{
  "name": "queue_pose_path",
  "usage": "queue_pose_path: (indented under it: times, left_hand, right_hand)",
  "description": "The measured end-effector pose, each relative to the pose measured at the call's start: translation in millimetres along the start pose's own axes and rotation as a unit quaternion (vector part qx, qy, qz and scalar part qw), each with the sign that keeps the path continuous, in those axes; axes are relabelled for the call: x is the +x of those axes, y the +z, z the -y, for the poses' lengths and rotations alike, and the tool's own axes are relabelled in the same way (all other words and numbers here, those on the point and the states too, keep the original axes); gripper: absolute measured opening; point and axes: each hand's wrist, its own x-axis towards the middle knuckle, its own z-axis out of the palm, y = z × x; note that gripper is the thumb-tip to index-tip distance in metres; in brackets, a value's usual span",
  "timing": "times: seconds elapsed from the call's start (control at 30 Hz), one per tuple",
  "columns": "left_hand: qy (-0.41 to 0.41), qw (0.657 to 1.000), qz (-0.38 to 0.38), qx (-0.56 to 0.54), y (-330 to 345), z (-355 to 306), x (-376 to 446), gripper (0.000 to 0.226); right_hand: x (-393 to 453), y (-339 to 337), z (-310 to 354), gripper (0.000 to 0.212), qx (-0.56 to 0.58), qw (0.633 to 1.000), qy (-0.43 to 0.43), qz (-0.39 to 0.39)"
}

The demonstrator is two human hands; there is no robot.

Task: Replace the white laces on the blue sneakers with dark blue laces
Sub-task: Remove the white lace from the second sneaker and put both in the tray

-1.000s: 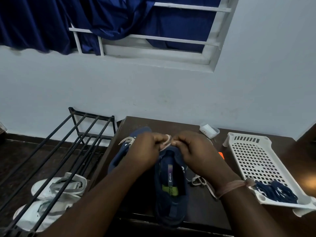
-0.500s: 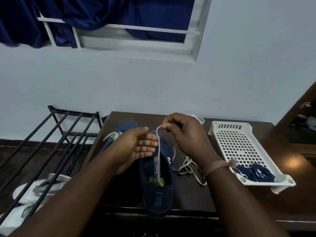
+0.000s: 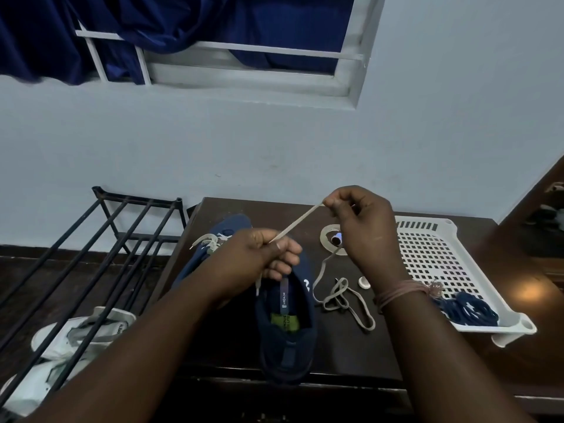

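The right hand (image 3: 363,227) pinches the white lace (image 3: 300,222) between thumb and fingertips, raised above the table (image 3: 341,346); the left hand (image 3: 262,257) has its fingers curled about the same lace lower down, just over the tongue of the near blue sneaker (image 3: 285,325); the span between the two hands is taut and slants up to the right. A loose length of lace lies looped on the table just right of the sneaker; whether it is one piece with the held span cannot be told. The second blue sneaker (image 3: 219,239) lies behind the left hand with white lace in its eyelets; the dark blue laces (image 3: 470,308) rest in the near corner of the white perforated tray (image 3: 433,257), well apart from both sneakers. Risk, as a judgement: a fast pull may jam the lace tip in an eyelet; the slack may drag the small objects near the tray; the sneaker overhangs the near table edge and could be tipped off by an upward tug unless the left hand steadies it. Against the frame half a second earlier: the right hand is higher and further right; the lace, then hanging nearly vertical into the sneaker, now runs diagonal; the left hand, then loosely cupped, now grips the lace.
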Motion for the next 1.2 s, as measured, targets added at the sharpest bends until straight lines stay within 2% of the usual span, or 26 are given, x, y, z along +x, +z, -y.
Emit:
queue_pose_path:
  times: [0.13, 0.2, 0.37, 0.43, 0.53, 0.6, 0.7, 0.77, 0.83, 0.93, 1.03, 1.1, 1.2]
  left_hand:
    - [-0.001, 0.997, -0.013, -0.078, -6.9, 3.4, 3.5, 0.031]
    - [-0.027, 0.994, -0.006, -0.103, -8.7, 1.9, 3.1, 0.031]
    - [-0.120, 0.987, 0.109, -0.003, -18.0, -2.0, -9.9, 0.025]
    - [-0.129, 0.981, 0.144, -0.028, -22.3, -6.1, -15.2, 0.022]
    - [-0.105, 0.971, 0.145, -0.161, -24.1, -16.5, -19.9, 0.020]
    - [-0.061, 0.958, 0.089, -0.267, -23.5, -22.7, -18.5, 0.025]
    - [0.016, 0.918, -0.026, -0.396, -27.8, -23.6, -8.0, 0.035]
    - [0.047, 0.908, -0.100, -0.403, -33.0, -16.5, 0.4, 0.038]
    - [0.061, 0.925, -0.164, -0.337, -37.2, -6.3, 6.3, 0.039]
    - [0.070, 0.968, -0.209, -0.116, -34.4, 2.1, 8.3, 0.039]
    - [0.083, 0.976, -0.182, 0.084, -19.6, -1.0, 5.3, 0.035]
    - [0.064, 0.985, -0.124, 0.097, -8.0, -2.3, 4.1, 0.031]
    - [0.010, 0.999, -0.042, 0.011, 1.4, -1.9, 3.3, 0.027]
  right_hand:
    - [4.9, -8.3, -6.3, 0.011, -0.024, 0.998, 0.029, -0.049]
    - [5.6, -10.0, -6.4, 0.012, -0.009, 0.997, 0.049, -0.063]
    - [6.6, -12.0, -12.2, 0.014, -0.040, 0.990, 0.069, -0.112]
    - [6.7, -12.6, -15.4, 0.015, -0.056, 0.989, 0.084, -0.112]
    - [3.5, -4.6, -23.9, 0.015, -0.099, 0.988, 0.112, -0.031]
    - [-1.5, 6.6, -27.7, 0.015, -0.142, 0.980, 0.122, 0.070]
    - [-14.2, 23.8, -17.3, 0.017, -0.165, 0.951, 0.057, 0.256]
    - [-22.8, 32.5, -2.2, 0.011, -0.127, 0.926, 0.011, 0.355]
    - [-27.3, 37.0, 10.8, 0.009, -0.087, 0.912, -0.005, 0.401]
    - [-24.5, 35.4, 17.7, 0.009, -0.084, 0.931, -0.046, 0.353]
    - [-17.7, 26.6, 17.5, 0.010, -0.127, 0.958, -0.109, 0.234]
    - [-14.2, 21.5, 16.9, 0.012, -0.149, 0.962, -0.147, 0.174]
    - [-11.7, 19.6, 13.1, 0.009, -0.163, 0.964, -0.158, 0.140]
